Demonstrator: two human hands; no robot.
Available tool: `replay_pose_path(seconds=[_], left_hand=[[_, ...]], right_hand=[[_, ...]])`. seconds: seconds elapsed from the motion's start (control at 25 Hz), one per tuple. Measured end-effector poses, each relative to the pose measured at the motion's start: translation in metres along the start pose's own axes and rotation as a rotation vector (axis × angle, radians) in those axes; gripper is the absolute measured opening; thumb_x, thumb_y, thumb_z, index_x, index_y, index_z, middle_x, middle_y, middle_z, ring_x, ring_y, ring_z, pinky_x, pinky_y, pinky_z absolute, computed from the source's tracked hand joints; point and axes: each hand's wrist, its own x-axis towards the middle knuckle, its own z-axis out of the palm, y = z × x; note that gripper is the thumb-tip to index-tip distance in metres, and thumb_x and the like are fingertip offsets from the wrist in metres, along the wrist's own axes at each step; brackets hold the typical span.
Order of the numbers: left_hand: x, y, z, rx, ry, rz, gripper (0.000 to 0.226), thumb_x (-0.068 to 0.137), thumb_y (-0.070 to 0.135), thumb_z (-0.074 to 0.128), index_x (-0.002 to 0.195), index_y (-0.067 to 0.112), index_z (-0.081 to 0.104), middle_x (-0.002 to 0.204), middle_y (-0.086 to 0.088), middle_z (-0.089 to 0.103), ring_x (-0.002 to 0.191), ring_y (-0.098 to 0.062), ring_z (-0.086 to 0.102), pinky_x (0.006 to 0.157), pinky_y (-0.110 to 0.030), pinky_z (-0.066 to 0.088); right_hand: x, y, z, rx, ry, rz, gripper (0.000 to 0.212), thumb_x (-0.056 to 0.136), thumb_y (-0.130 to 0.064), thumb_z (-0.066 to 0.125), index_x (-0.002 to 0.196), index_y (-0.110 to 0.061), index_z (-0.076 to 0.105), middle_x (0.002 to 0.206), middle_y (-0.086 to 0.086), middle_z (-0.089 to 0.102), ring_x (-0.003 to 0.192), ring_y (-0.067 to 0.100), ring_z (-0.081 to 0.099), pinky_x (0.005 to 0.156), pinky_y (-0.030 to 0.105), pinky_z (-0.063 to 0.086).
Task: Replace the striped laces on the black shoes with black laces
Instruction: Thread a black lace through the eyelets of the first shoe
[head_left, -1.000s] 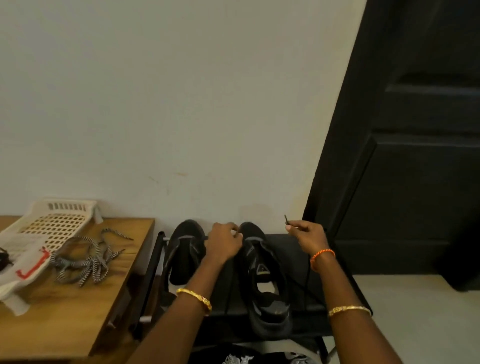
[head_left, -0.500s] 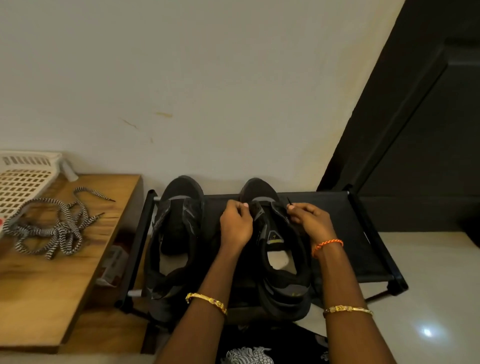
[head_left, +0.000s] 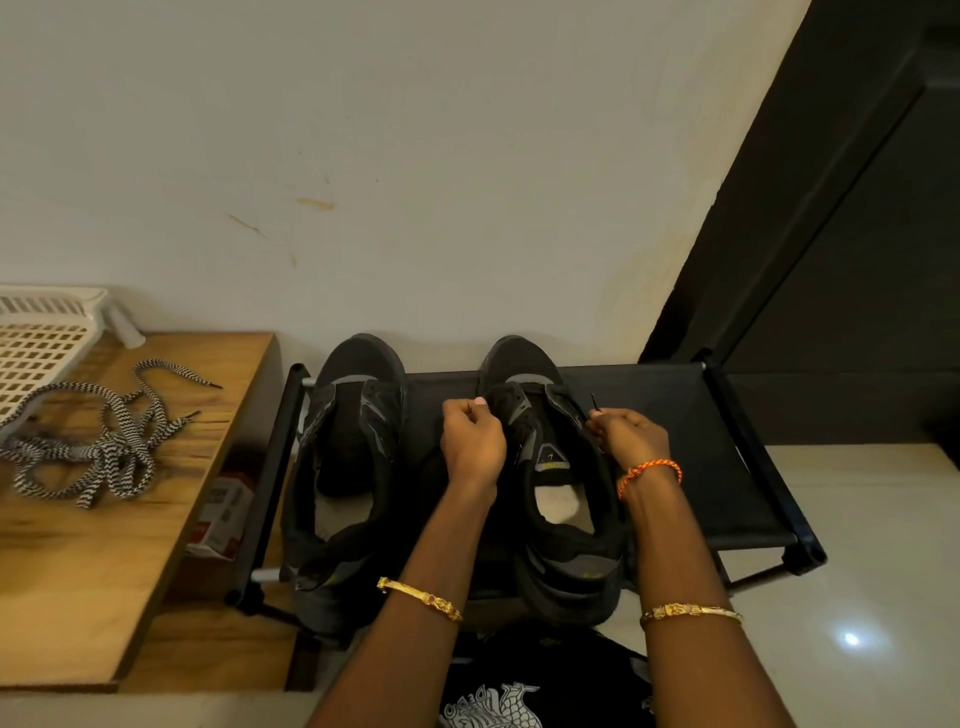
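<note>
Right hand (head_left: 631, 436) curled, thumb and fingers pinched on black lace (head_left: 594, 402), aglet tip poking up past the knuckles. Left hand (head_left: 471, 441) likewise curled at the other side of the same shoe, fingers closed near the lowest eyelets; probably on the lace's other end, but too dark against the upper to confirm. Right shoe (head_left: 563, 499) between both hands, toe toward wall (head_left: 415, 156), tongue up, lace run visible only across the toe end of the eyelet row, remaining eyelets bare. Left shoe (head_left: 345, 467) just beside it, parallel, unlaced, tongue flopped open, untouched. Both shoes seated on black fabric shoe rack (head_left: 675, 415), heels overhanging the near edge. Striped laces (head_left: 98, 447) heaped in a loose tangle on wooden table (head_left: 104, 545) left of the rack, well apart from both hands. White slotted basket (head_left: 36, 348) at table's far left corner, near the tangle. Small printed box (head_left: 221, 514) on lower level between table and rack. Dark door (head_left: 857, 260) at right. Gold bangles on both wrists, orange thread on right.
</note>
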Motion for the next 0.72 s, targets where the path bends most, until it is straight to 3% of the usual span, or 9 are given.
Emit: replay_pose_path(seconds=[0.12,0.2,0.32,0.4,0.48,0.56,0.72], left_hand=[[0.007,0.005,-0.003,0.03,-0.004,0.047,0.014,0.1,0.024,0.043,0.087,0.02,0.048,0.081,0.001,0.055,0.068,-0.008,0.051,0.054,-0.021,0.039],[0.01,0.005,-0.007,0.069,-0.03,0.013,0.012,0.098,0.017,0.046,0.087,0.02,0.048,0.083,0.0,0.056,0.07,-0.01,0.052,0.056,-0.021,0.041],[0.014,0.003,-0.012,0.037,-0.098,0.019,0.017,0.092,0.007,0.053,0.101,0.021,0.047,0.093,0.0,0.055,0.078,-0.012,0.056,0.064,-0.026,0.048],[0.018,0.005,-0.015,0.111,-0.1,0.165,0.025,0.089,0.007,0.059,0.106,0.022,0.05,0.101,0.001,0.055,0.088,-0.013,0.059,0.075,-0.027,0.052],[0.019,0.009,-0.017,0.163,-0.108,0.292,0.017,0.087,0.008,0.062,0.097,0.021,0.061,0.093,0.003,0.062,0.086,-0.012,0.061,0.078,-0.024,0.053],[0.019,0.011,-0.018,0.177,-0.138,0.327,0.013,0.086,0.008,0.065,0.09,0.02,0.066,0.082,0.005,0.065,0.082,-0.011,0.063,0.076,-0.022,0.053],[0.023,0.016,-0.019,0.361,-0.028,0.465,0.019,0.081,0.014,0.072,0.097,0.02,0.064,0.098,0.002,0.059,0.084,-0.01,0.055,0.073,-0.021,0.047]], right_hand=[[-0.001,0.0,0.007,0.026,0.018,0.004,0.013,0.087,-0.006,0.06,0.078,-0.014,0.065,0.089,0.007,0.066,0.088,0.02,0.061,0.07,0.027,0.049],[-0.001,0.0,0.012,-0.033,0.045,-0.043,0.013,0.088,-0.008,0.059,0.079,-0.015,0.065,0.092,0.006,0.067,0.086,0.017,0.06,0.076,0.029,0.048],[-0.003,-0.006,0.022,-0.226,0.088,-0.354,0.012,0.088,-0.01,0.061,0.093,-0.013,0.071,0.091,0.002,0.067,0.078,0.01,0.058,0.077,0.022,0.044],[-0.005,-0.015,0.028,-0.288,-0.012,-0.549,0.016,0.087,-0.011,0.064,0.099,-0.013,0.074,0.088,-0.002,0.067,0.078,0.006,0.06,0.076,0.012,0.046],[-0.006,-0.024,0.033,-0.39,-0.128,-0.64,0.015,0.085,-0.013,0.068,0.098,-0.014,0.075,0.086,-0.006,0.068,0.074,-0.003,0.059,0.069,0.0,0.043],[-0.003,-0.028,0.035,-0.52,-0.173,-0.667,0.013,0.083,-0.015,0.07,0.095,-0.013,0.076,0.081,-0.008,0.067,0.072,-0.005,0.057,0.065,-0.001,0.042],[-0.003,-0.032,0.032,-0.699,-0.189,-0.719,0.007,0.082,-0.012,0.069,0.085,-0.013,0.076,0.078,-0.003,0.066,0.07,0.001,0.056,0.063,0.007,0.04]])
